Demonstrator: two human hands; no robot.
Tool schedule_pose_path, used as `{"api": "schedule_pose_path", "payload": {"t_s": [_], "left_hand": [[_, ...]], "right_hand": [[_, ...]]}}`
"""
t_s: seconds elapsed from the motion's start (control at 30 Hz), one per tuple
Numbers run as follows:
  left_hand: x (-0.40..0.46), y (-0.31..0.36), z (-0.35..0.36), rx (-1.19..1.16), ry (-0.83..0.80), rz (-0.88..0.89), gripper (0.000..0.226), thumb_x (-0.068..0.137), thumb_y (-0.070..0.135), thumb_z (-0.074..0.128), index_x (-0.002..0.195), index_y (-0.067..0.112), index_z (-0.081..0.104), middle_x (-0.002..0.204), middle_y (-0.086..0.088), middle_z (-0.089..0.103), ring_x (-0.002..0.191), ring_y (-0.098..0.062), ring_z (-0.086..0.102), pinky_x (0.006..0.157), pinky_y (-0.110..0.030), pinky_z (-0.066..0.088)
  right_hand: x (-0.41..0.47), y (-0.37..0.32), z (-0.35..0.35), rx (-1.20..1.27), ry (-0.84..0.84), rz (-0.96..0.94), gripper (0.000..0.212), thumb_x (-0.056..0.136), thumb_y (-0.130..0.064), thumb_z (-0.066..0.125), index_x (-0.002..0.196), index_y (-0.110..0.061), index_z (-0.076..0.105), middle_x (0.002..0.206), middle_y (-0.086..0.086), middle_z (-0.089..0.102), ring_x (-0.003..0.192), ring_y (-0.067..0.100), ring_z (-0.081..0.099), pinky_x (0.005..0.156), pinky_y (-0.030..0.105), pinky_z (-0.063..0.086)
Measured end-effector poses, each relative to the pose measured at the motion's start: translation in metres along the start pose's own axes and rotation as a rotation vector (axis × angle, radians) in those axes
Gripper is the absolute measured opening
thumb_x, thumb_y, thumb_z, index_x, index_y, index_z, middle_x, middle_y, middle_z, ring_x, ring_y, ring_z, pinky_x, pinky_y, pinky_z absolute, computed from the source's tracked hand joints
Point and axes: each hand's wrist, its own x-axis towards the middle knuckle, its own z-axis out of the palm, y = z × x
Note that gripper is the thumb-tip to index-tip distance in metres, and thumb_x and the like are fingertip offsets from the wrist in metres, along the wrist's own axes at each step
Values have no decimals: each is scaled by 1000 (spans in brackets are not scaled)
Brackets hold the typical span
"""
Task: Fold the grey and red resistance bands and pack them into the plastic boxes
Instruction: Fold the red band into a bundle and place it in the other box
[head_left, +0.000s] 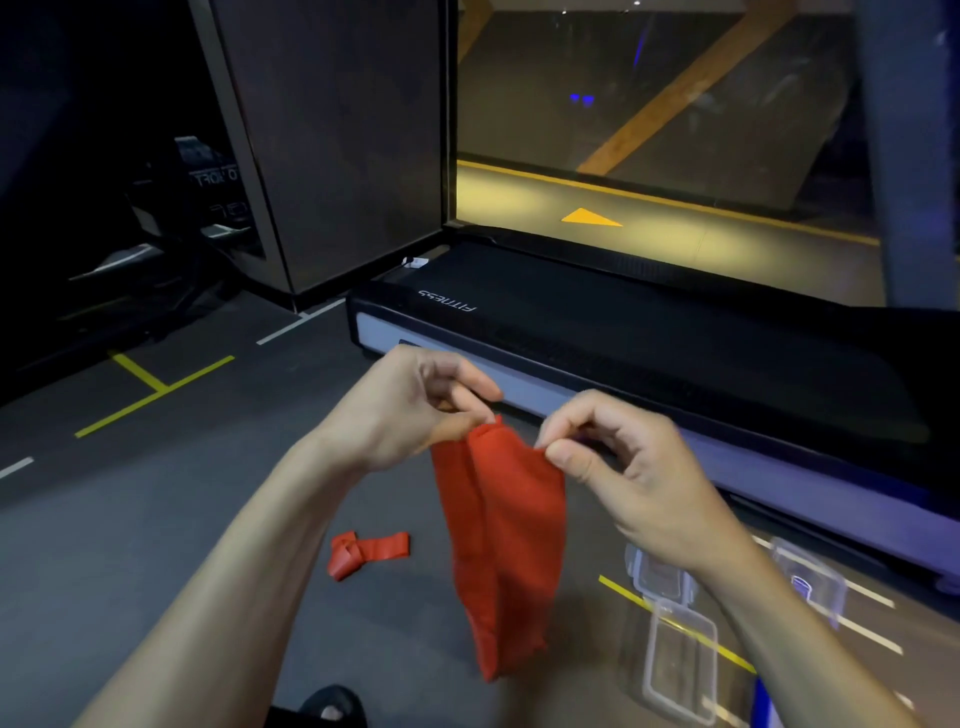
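Band (500, 540) between hands, boxes (675, 649) right.

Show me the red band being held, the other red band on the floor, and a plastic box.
held red band (501, 540), head view, middle of hanging cloth
floor red band (369, 552), head view, its flat middle
plastic box (680, 660), head view, clear wall

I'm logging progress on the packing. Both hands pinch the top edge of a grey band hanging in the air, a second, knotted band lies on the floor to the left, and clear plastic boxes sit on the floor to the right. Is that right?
Not quite: the band is red, not grey, as the head view shows. The left hand and right hand do pinch its top edge, the knotted band lies on the floor to the left, and the clear plastic boxes sit to the right.
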Motion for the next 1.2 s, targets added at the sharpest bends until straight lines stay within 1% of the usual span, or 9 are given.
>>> {"api": "schedule_pose_path", "payload": {"t_s": [0.1, 0.2, 0.27, 0.43, 0.53, 0.7, 0.97, 1.07, 1.2], "left_hand": [[-2, 2, 3, -68, -20, 5, 24, 80, 0, 82, 102, 8, 75, 84, -15, 77, 80, -21, 71, 82, -34, 55], [-4, 5, 2, -112, -32, 25, 29, 77, 8, 84, 105, 8, 75, 86, -17, 77, 81, -20, 71, 85, -36, 55], [-5, 6, 2, -151, -64, 41, 34, 74, 12, 83, 106, 8, 74, 87, -18, 77, 81, -21, 72, 82, -33, 56], [-8, 11, 6, -210, -94, 76, 34, 76, 6, 81, 108, 3, 71, 88, -19, 77, 79, -21, 70, 76, -25, 54], [-8, 12, 6, -234, -85, 96, 34, 75, 7, 81, 107, 3, 72, 88, -19, 77, 82, -24, 72, 80, -30, 57], [-9, 16, 8, -250, -76, 106, 34, 74, 7, 80, 107, 2, 71, 86, -16, 78, 81, -20, 73, 81, -30, 58], [-11, 19, 11, -266, -87, 101, 33, 74, 7, 79, 106, 4, 71, 87, -15, 78, 81, -21, 74, 80, -31, 59], [-11, 20, 12, -275, -85, 103, 32, 74, 6, 78, 106, 4, 71, 87, -17, 78, 81, -22, 74, 81, -33, 60], [-12, 20, 13, -277, -69, 109, 31, 74, 5, 79, 105, 3, 71, 88, -18, 78, 84, -27, 74, 87, -43, 58]], "right_hand": [[-1, -5, 11, -14, -37, -27, 3, 94, -15, 67, 93, -18, 68, 92, -9, 69, 93, 18, 67, 88, 27, 48], [-1, -7, 13, -31, -41, -63, 5, 95, -14, 69, 93, -18, 68, 93, -8, 67, 93, 19, 65, 87, 26, 47], [-1, -7, 16, -39, 11, -81, 7, 95, -12, 70, 92, -18, 69, 92, -5, 64, 92, 22, 63, 84, 29, 48], [0, -3, 27, -70, 194, -73, 10, 92, -9, 73, 90, -19, 71, 89, -5, 61, 87, 21, 61, 79, 33, 49], [-1, -5, 29, -52, 257, -86, 10, 92, -8, 74, 89, -17, 72, 88, -6, 63, 88, 23, 63, 78, 37, 50], [-2, -9, 32, -43, 339, -93, 6, 92, -12, 74, 89, -17, 74, 89, -5, 65, 88, 22, 65, 78, 41, 52], [-3, -12, 33, -80, 381, -107, 5, 90, -13, 75, 89, -18, 75, 89, -8, 65, 88, 19, 65, 78, 29, 50], [-2, -12, 34, -80, 390, -99, 6, 90, -12, 75, 89, -18, 74, 89, -9, 65, 88, 20, 65, 78, 32, 51], [-3, -11, 36, -72, 410, -94, 7, 91, -11, 74, 89, -18, 73, 91, -9, 66, 89, 20, 67, 78, 34, 52]]}}
